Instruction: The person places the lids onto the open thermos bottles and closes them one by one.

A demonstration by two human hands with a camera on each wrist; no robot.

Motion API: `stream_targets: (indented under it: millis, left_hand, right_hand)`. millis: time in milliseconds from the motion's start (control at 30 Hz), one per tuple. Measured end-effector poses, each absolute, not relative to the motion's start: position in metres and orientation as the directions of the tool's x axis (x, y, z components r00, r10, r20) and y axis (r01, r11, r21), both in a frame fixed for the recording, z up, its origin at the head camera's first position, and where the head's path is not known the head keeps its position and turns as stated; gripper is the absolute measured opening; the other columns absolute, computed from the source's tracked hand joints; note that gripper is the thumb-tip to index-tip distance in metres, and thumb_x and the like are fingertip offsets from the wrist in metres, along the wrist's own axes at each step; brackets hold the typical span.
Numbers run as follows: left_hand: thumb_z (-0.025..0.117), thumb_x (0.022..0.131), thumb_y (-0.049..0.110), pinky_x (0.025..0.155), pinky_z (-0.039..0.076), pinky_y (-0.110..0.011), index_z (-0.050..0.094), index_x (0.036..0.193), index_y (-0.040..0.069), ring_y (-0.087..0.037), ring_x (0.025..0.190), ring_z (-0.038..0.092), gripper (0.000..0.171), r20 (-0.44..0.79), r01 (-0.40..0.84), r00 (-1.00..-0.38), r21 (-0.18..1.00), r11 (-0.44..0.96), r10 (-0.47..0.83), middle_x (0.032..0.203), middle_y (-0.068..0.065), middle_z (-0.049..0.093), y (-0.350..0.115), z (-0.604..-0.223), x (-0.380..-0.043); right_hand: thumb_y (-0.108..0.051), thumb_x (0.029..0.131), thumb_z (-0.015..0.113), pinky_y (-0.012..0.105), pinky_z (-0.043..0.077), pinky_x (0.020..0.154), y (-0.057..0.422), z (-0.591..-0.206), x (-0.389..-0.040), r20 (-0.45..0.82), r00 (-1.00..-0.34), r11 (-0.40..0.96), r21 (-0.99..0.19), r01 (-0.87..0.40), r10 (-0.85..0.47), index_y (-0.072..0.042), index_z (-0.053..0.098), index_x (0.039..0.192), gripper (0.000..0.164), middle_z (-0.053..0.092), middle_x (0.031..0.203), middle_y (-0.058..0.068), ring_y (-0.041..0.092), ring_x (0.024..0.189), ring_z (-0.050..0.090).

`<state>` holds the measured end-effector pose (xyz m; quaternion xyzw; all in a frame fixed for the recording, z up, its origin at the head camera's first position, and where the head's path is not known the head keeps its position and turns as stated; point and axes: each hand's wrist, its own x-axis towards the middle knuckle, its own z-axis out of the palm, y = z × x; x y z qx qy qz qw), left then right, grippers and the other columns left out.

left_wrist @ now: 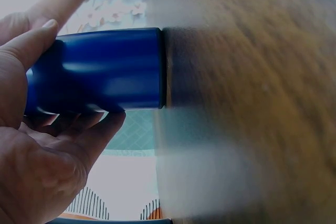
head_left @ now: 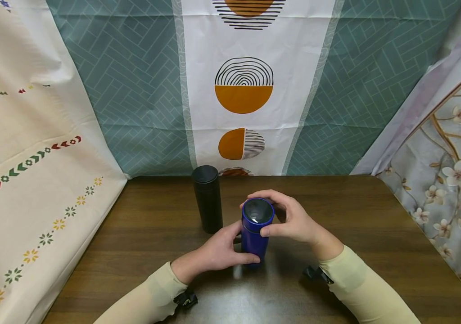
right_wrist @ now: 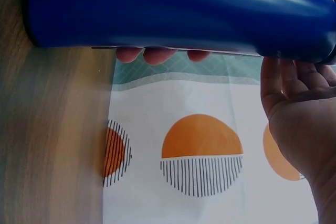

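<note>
Near the centre of the head view, the blue flask (head_left: 255, 244) looked like smooth lacquered metal, glossy enough to carry soft streaks of light; its dark lid top (head_left: 258, 209) shone like polished plastic. The black flask (head_left: 209, 202), left of it, looked smooth and nearer to matt. The tabletop (head_left: 145, 234) below showed wood grain under a satin sheen. Creased, smooth cloth formed the teal-and-white hanging (head_left: 295, 90) at the top; matt cloth formed the cream drape (head_left: 40, 171) at left.

In the head view, the left hand (head_left: 224, 250) is partly hidden by the blue flask (head_left: 255, 245); the left sleeve (head_left: 145, 294) and right sleeve (head_left: 370, 288) are cut off.
</note>
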<state>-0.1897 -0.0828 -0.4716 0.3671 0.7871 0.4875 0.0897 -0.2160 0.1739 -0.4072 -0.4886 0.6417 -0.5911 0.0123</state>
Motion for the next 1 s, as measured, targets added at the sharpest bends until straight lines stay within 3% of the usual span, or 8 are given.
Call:
stream_targets:
  millis: [167,500,700,833,1000]
  left_hand:
    - [0.096,0.092,0.028,0.119,0.051,-0.044,0.055,0.157,0.027,-0.014,0.136,0.064,0.077,0.223,0.496,-0.710,0.832,0.249,0.668,0.148,0.009,0.068,-0.0825,-0.4715,-0.1901]
    - [0.097,0.091,0.028,0.119,0.051,-0.045,0.057,0.155,0.027,-0.012,0.134,0.065,0.075,0.224,0.496,-0.716,0.830,0.255,0.662,0.146,0.010,0.069,-0.0818,-0.4702,-0.1893]
    - [0.096,0.092,0.028,0.119,0.051,-0.045,0.057,0.155,0.026,-0.013,0.135,0.065,0.075,0.215,0.487,-0.718,0.835,0.256,0.662,0.146,0.009,0.069,-0.0823,-0.4703,-0.1892]
    - [0.096,0.092,0.028,0.119,0.051,-0.045,0.056,0.156,0.025,-0.013,0.136,0.064,0.076,0.209,0.482,-0.720,0.836,0.261,0.662,0.147,0.008,0.068,-0.0829,-0.4708,-0.1891]
    - [0.096,0.092,0.027,0.118,0.051,-0.044,0.056,0.156,0.023,-0.014,0.136,0.064,0.075,0.209,0.483,-0.719,0.836,0.260,0.662,0.147,0.007,0.069,-0.0831,-0.4712,-0.1893]
  right_hand:
    - [-0.036,0.091,0.095,0.039,0.053,0.105,0.1747,-0.4064,-0.2119,0.536,-0.601,-0.066,-0.777,-0.627,-0.593,-0.006,0.063,0.146,0.070,0.071,0.132,0.029,0.042,0.119,0.067]
    - [-0.043,0.084,0.101,0.036,0.055,0.101,0.1717,-0.4085,-0.2112,0.535,-0.632,-0.050,-0.784,-0.619,-0.561,-0.001,0.060,0.140,0.081,0.067,0.129,0.030,0.045,0.112,0.065]
    - [-0.049,0.094,0.090,0.039,0.053,0.109,0.1728,-0.4099,-0.2140,0.541,-0.577,-0.110,-0.780,-0.616,-0.612,-0.002,0.054,0.153,0.084,0.065,0.138,0.034,0.050,0.122,0.063]
    - [-0.036,0.105,0.080,0.045,0.050,0.117,0.1730,-0.4097,-0.2171,0.560,-0.497,-0.204,-0.774,-0.599,-0.662,0.005,0.044,0.162,0.079,0.064,0.145,0.034,0.048,0.133,0.062]
    - [-0.019,0.105,0.077,0.048,0.049,0.118,0.1715,-0.4079,-0.2186,0.571,-0.459,-0.238,-0.766,-0.598,-0.681,0.007,0.046,0.161,0.069,0.065,0.146,0.033,0.043,0.138,0.062]
